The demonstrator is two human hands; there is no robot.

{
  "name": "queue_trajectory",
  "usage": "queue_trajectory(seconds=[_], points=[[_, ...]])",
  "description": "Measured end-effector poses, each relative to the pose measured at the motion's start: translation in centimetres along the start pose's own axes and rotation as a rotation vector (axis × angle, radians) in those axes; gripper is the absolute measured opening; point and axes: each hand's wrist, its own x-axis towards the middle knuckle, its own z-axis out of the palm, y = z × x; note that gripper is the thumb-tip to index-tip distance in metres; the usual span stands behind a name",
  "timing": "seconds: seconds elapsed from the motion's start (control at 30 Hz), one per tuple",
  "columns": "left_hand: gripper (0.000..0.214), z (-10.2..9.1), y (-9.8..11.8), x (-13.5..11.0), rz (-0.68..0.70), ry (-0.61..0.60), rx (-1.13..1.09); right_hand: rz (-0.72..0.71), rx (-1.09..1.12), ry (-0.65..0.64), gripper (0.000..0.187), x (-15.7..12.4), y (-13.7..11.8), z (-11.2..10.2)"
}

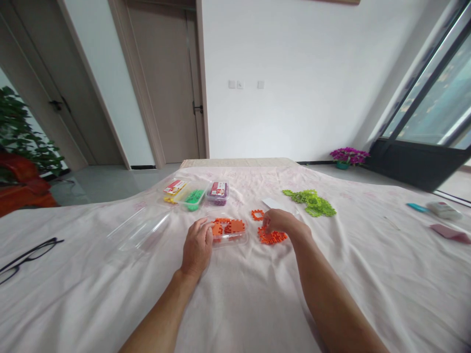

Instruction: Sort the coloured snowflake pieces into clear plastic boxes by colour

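A clear plastic box holding orange toy pieces lies on the white cloth before me. My left hand rests at the box's left edge, its fingers curled round an orange piece. To the right, my right hand is curled knuckles-up over a flat cluster of joined orange pieces. A small orange ring of pieces lies just left of that hand.
A clear lid lies to the left, black glasses at the far left. Boxes of yellow, green and purple pieces stand behind. A green assembled patch sits at right; small items lie at far right.
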Motion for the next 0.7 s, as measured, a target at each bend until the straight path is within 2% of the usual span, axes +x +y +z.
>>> queue_trajectory(seconds=[0.1,0.2,0.37,0.43,0.57,0.7], points=[[0.03,-0.1,0.0,0.0,-0.003,-0.014,-0.008,-0.001,0.057,0.104,0.021,0.2,0.2,-0.3],[0.031,-0.1,0.0,0.0,-0.008,-0.023,-0.017,-0.035,0.212,0.244,0.018,0.0,-0.1,-0.9],[0.032,-0.1,0.0,-0.1,-0.028,-0.031,-0.029,-0.096,0.426,0.415,0.022,-0.2,-1.8,-1.1],[0.032,-0.1,0.0,-0.1,-0.033,-0.031,-0.037,-0.135,0.445,0.423,0.023,-0.1,-2.8,-0.7],[0.031,0.0,-0.1,-0.1,-0.036,-0.027,-0.049,-0.22,0.493,0.356,0.021,0.0,-4.6,0.1],[0.032,0.1,-0.1,-0.1,-0.036,-0.037,-0.04,-0.251,0.397,0.302,0.02,-0.3,-5.4,0.2]])
